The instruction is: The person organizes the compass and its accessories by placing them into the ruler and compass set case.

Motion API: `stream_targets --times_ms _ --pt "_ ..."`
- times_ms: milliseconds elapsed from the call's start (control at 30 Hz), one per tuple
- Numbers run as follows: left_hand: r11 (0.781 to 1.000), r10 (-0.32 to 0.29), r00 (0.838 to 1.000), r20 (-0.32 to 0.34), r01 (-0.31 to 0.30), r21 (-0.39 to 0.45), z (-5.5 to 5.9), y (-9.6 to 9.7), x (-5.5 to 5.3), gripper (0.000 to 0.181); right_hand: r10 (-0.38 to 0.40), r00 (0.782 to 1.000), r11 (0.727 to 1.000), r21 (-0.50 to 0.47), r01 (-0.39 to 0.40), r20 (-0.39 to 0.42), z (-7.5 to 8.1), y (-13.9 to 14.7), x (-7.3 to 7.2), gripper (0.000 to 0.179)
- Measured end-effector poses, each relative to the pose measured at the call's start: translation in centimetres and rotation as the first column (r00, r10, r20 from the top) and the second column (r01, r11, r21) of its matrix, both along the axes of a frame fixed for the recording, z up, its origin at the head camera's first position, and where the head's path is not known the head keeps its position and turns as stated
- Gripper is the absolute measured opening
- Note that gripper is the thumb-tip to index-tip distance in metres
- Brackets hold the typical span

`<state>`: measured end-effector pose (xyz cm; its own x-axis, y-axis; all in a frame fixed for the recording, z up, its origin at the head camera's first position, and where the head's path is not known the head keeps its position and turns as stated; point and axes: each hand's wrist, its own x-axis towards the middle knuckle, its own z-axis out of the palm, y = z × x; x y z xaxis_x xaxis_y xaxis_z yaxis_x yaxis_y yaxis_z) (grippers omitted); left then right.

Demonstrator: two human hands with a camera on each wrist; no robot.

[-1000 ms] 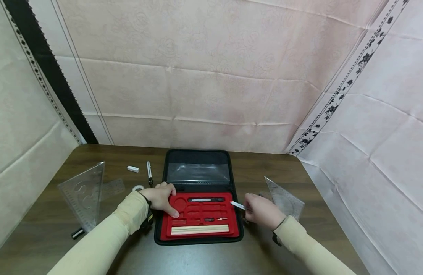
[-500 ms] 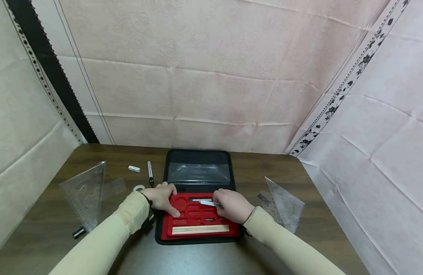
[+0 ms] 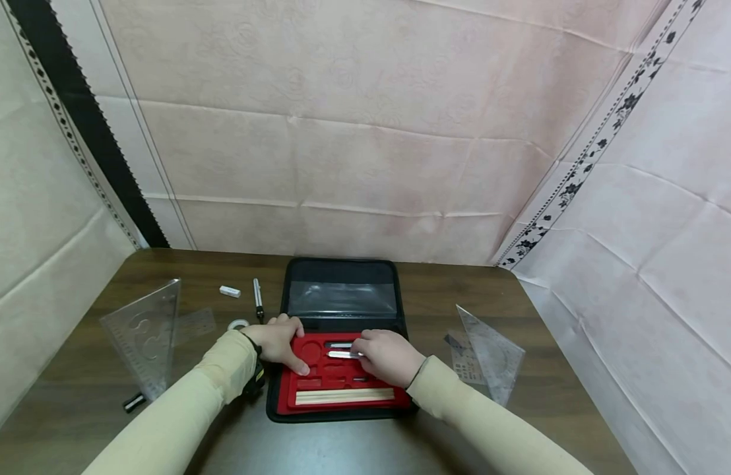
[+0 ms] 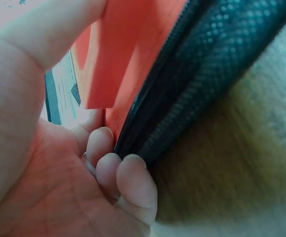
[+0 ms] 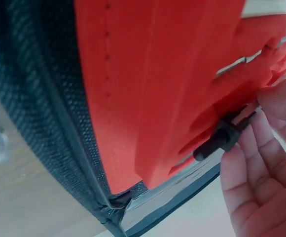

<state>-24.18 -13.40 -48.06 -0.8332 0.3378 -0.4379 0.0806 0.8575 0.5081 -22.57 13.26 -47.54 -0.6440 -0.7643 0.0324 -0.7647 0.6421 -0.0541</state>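
Observation:
An opened black zip case (image 3: 344, 265) holds a red moulded tray (image 3: 404, 398). My left hand (image 3: 278, 343) grips the case's left edge, its fingertips curled at the zip rim and its thumb over the tray. Above the tray's slots, my right hand (image 3: 389, 356) pinches a silver drawing compass (image 3: 340, 355) that points left. The compass's black knobbed head (image 5: 222, 140) sticks out between thumb and fingers in the right wrist view. A slim silver and black tool (image 3: 338, 344) lies in the top slot, and pale sticks (image 3: 344, 396) lie along the tray's front.
To the left are a clear set square (image 3: 146, 333), a small white block (image 3: 229, 291), a silver and black pen-like tool (image 3: 258, 298), a white ring (image 3: 237, 324) and a black cylinder (image 3: 134, 402). Another clear set square (image 3: 499, 356) and a stencil (image 3: 465, 359) lie right.
My right hand has moved left with the compass, from beside the case's right edge to over the red tray. My left hand has stayed at the case's left edge.

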Motion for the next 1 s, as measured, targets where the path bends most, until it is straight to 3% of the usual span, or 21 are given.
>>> stream_targets --times_ms 200,500,800,1000 --pt "1.000 -0.010 1.000 0.006 0.010 0.019 -0.1 -0.1 0.0 0.070 0.049 0.997 0.999 -0.009 -0.049 -0.064 -0.3 -0.1 0.1 0.018" --pt "0.999 -0.009 1.000 0.012 0.008 0.031 -0.2 0.0 -0.1 0.071 -0.004 1.000 1.000 -0.010 0.004 -0.021 -0.2 2.3 0.5 0.020" --pt "1.000 -0.008 1.000 -0.003 0.008 0.010 -0.2 -0.1 -0.1 0.067 0.055 0.996 0.998 -0.035 -0.057 -0.075 -0.8 3.2 1.1 0.029" --pt "1.000 -0.013 1.000 0.006 0.013 0.016 0.5 -0.1 0.3 0.067 0.003 1.000 0.998 -0.065 -0.003 -0.008 -0.7 3.2 0.7 0.023"
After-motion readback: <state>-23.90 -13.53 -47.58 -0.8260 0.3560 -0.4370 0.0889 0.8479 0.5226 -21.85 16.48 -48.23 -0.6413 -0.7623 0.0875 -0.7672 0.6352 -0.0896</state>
